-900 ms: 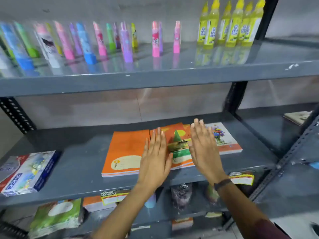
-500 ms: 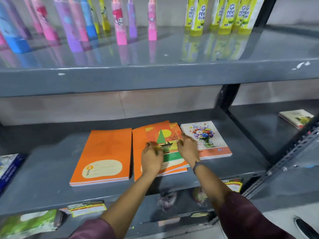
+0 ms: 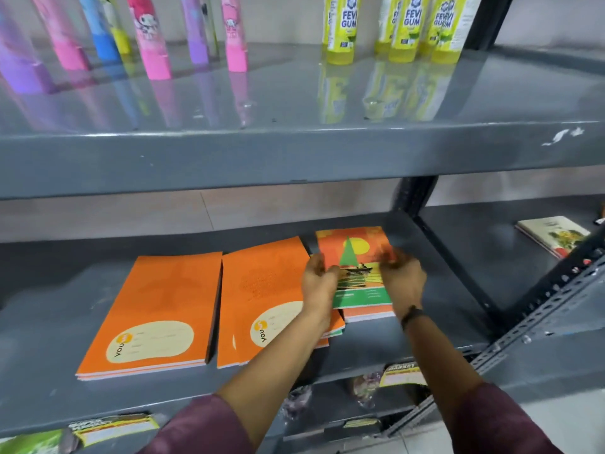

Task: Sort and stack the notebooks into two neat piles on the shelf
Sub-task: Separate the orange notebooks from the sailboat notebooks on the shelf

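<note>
On the grey middle shelf [image 3: 65, 322] lie two piles of plain orange notebooks: a left pile [image 3: 154, 309] and a middle pile [image 3: 262, 299]. Both my hands hold a patterned notebook [image 3: 357, 267] with a green triangle and yellow sun, raised slightly over the right-hand pile. My left hand [image 3: 319, 283] grips its left edge and my right hand [image 3: 402, 283] grips its right edge. Beneath it the orange and white edge of another notebook [image 3: 370, 315] shows; its cover is hidden. A patterned notebook's corner [image 3: 339, 330] pokes out from under the middle pile.
The upper shelf [image 3: 294, 152] overhangs close above, carrying pink, blue and purple tubes [image 3: 147, 37] and yellow gum bottles [image 3: 406, 27]. A black upright [image 3: 415, 198] bounds the bay on the right. In the neighbouring bay lies another book [image 3: 553, 234]. Packets sit on the lower shelf.
The patterned notebook has been lifted off the middle pile and carried right over the flower-cover notebook, baring a plain orange cover. Both hands went from flat or resting to gripping its edges.
</note>
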`<state>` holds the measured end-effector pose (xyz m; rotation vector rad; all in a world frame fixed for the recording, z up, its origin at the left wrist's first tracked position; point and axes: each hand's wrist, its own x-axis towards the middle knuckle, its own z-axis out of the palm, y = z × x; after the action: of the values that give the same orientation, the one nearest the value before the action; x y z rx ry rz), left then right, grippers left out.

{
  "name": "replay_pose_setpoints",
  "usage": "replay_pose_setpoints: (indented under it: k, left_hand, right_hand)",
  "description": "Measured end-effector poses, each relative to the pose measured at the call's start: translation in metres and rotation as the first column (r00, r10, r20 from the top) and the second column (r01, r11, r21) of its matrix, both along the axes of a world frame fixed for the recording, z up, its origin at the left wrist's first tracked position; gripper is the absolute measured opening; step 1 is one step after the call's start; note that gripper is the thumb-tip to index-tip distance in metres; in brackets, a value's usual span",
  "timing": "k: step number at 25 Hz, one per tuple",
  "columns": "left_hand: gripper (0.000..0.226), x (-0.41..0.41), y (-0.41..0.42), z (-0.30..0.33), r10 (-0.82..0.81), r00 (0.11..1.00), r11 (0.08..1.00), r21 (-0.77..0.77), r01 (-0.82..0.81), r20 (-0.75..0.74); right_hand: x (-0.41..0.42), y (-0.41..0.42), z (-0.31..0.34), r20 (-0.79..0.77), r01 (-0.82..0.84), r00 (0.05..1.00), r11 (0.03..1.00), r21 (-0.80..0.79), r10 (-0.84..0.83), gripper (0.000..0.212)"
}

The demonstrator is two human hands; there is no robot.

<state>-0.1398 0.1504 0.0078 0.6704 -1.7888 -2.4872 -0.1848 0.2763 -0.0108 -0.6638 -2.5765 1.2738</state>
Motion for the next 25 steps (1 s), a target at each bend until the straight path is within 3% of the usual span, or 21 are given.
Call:
replay_pose_setpoints:
  k: [2,4,6,8,11,13,15,18,20,22,25]
  left_hand:
    - [0.027,-0.005,0.012,-0.001,-0.158,0.987,0.984,-0.080,0.159,0.026]
    - [0.044,-0.006,0.014,-0.005,-0.294,0.953,0.911,-0.281,0.302,0.071]
    - [0.048,0.000,0.003,-0.011,-0.300,0.954,0.802,-0.537,0.260,0.013]
    - [0.044,0.013,-0.023,-0.022,-0.187,0.979,0.710,-0.700,0.076,-0.083]
    - [0.051,0.032,-0.084,-0.051,0.085,0.994,0.598,-0.802,0.002,0.066]
    - [0.061,0.045,-0.107,-0.063,0.144,0.967,0.619,-0.781,0.076,0.208]
    - [0.064,0.052,-0.107,-0.063,0.117,0.967,0.706,-0.704,0.080,0.227]
    - [0.060,0.053,-0.101,-0.048,0.195,0.970,0.838,-0.539,-0.088,0.145]
    - [0.052,0.048,-0.104,-0.037,0.293,0.943,0.918,-0.322,-0.231,0.160]
    - [0.036,0.044,-0.106,-0.027,0.223,0.955,0.968,-0.158,-0.193,0.198]
    - [0.029,0.042,-0.109,-0.017,0.099,0.985,0.984,-0.160,-0.075,0.141]
  right_hand:
    - [0.000,0.012,-0.010,0.111,-0.002,0.994,0.998,0.059,-0.004,0.030]
    - [0.004,0.013,-0.019,0.158,-0.059,0.987,0.985,0.162,0.033,0.034]
    - [0.009,0.007,-0.017,0.074,-0.071,0.996,0.952,0.298,0.051,0.035]
    - [0.017,-0.011,-0.008,-0.062,-0.114,0.987,0.925,0.362,0.146,0.037]
    - [0.029,-0.059,-0.005,-0.055,-0.453,0.874,0.852,0.263,0.482,0.041]
    - [0.039,-0.085,-0.012,0.075,-0.619,0.784,0.766,0.173,0.617,0.046]
    - [0.045,-0.096,-0.022,0.148,-0.633,0.774,0.751,0.189,0.615,0.050]
    - [0.044,-0.095,-0.030,0.130,-0.574,0.818,0.788,0.222,0.560,0.050]
    - [0.043,-0.096,-0.033,0.114,-0.538,0.842,0.809,0.239,0.527,0.050]
    - [0.042,-0.099,-0.035,0.100,-0.499,0.867,0.840,0.212,0.489,0.048]
    - [0.041,-0.103,-0.027,0.090,-0.451,0.892,0.881,0.143,0.442,0.048]
